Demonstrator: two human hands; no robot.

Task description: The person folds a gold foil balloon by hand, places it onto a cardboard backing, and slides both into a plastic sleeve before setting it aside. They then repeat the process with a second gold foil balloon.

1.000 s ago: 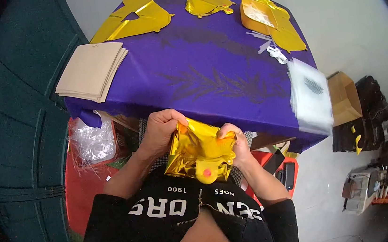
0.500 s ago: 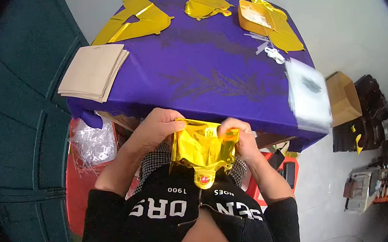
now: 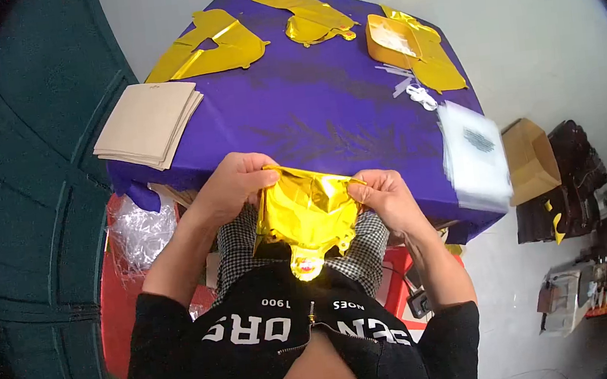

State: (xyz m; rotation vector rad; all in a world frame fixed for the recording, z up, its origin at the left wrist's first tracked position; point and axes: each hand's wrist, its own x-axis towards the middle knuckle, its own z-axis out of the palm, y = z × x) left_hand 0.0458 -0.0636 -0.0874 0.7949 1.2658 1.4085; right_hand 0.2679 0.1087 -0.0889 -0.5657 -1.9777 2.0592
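A folded gold foil balloon [image 3: 305,208] hangs in front of my lap, just off the near edge of the table. My left hand [image 3: 240,183] pinches its upper left corner between thumb and fingers. At the upper right corner, my right hand [image 3: 387,194] grips the foil the same way. The top edge is stretched between both hands, and a rounded tab with a small reddish spot dangles at the bottom. Flat gold foil balloons [image 3: 218,47] lie along the far side of the purple-covered table [image 3: 273,111].
Brown paper envelopes [image 3: 145,125] are stacked at the table's left. On the right are a yellow container [image 3: 377,41], white strips, a white cord [image 3: 422,98] and clear plastic bags [image 3: 475,164]. A cardboard box [image 3: 530,162] stands beyond. Clear shredded plastic [image 3: 141,232] sits at lower left.
My right hand, blurred before, now holds the right corner steadily. The foil balloon has shifted slightly left and up, its top edge pulled straighter. The view has tilted a little.
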